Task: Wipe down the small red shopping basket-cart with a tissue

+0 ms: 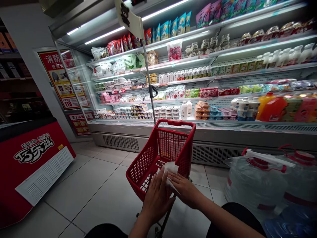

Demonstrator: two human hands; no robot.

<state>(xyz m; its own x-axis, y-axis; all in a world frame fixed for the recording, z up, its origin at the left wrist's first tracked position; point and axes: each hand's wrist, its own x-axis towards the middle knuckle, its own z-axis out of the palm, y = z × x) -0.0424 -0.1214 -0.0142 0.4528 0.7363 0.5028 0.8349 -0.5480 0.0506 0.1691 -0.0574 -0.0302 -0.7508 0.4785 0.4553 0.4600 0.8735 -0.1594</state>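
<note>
A small red shopping cart [141, 159] with a perforated plastic basket stands right before me. My right hand [185, 189] holds a white tissue [170, 167] against the basket's near right rim, its fingers lying over the tissue. Beside it, my left hand [156, 195] rests at the near edge of the basket, fingers stretched out and partly next to the tissue. Whether the left fingertips also press on the tissue I cannot tell. From the cart's far side rises a thin pole [148, 72] with a cream bear flag [130, 19]. My hands hide part of the near rim.
A lit refrigerated display [223, 125] full of packaged dairy and drinks spans the back. At the right stand large water bottles [257, 185]. To the left is a red chest freezer [47, 178], with a fire-safety poster [63, 79] behind it. Tiled floor [99, 191] surrounds the cart.
</note>
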